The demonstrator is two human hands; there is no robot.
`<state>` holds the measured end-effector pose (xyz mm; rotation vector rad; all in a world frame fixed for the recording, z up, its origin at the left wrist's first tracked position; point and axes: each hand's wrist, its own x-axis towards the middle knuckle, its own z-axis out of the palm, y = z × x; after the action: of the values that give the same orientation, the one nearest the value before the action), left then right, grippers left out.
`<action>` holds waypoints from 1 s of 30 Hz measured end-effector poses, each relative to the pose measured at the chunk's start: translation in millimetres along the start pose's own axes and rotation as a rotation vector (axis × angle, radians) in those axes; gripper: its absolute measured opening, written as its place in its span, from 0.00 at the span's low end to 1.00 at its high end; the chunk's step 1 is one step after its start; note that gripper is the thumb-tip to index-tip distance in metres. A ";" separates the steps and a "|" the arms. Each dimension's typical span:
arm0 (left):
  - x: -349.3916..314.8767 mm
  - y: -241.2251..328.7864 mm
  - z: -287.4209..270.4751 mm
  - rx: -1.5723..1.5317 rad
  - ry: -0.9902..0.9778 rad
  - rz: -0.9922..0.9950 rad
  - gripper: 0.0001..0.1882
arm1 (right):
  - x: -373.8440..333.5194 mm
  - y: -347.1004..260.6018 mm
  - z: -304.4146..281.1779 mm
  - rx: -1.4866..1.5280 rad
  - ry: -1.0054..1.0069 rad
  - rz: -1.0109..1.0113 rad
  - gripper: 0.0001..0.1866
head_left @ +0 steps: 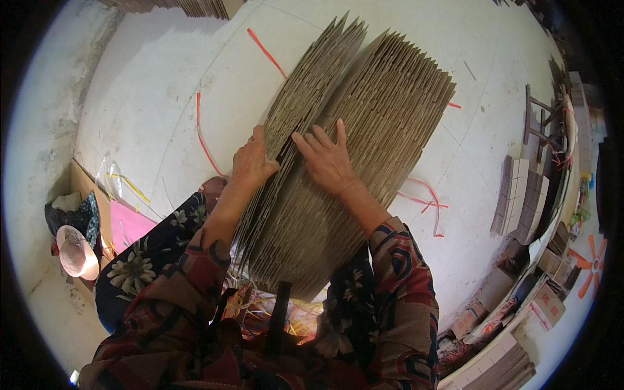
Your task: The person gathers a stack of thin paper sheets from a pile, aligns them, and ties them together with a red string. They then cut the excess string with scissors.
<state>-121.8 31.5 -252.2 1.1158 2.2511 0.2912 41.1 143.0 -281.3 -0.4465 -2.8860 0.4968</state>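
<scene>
A thick row of brown cardboard sheets stands on edge before me, split by a gap into a narrow left bundle (311,78) and a wider right bundle (383,123). My left hand (252,162) is closed over the left bundle, its thumb reaching across the sheet edges toward the gap. My right hand (325,159) lies on top of the right bundle with its fingers spread, the index fingertip at the gap. Both hands touch the cardboard near its middle. The lower sides of the bundles are hidden.
Red straps (205,140) lie on the pale floor around the stack. At the left wall are a cardboard box (91,188) and a pale hat-like object (78,252). To the right stand a wooden stool (543,123), flat cardboard pieces (513,195) and an orange fan-shaped object (591,265).
</scene>
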 end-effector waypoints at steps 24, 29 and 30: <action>4.7 44.3 -12.5 -0.061 0.078 -0.029 0.49 | -2.0 4.7 9.5 0.037 0.106 -0.068 0.06; 18.8 31.1 4.4 -0.056 0.002 0.067 0.56 | -3.1 9.3 2.3 0.139 0.125 -0.065 0.11; 22.1 29.1 5.0 -0.083 -0.038 0.067 0.57 | -7.1 13.5 -1.7 0.185 0.165 -0.035 0.13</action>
<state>-110.2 66.5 -252.6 1.1446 2.1512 0.3841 51.7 153.4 -285.4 -0.3879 -2.6551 0.6804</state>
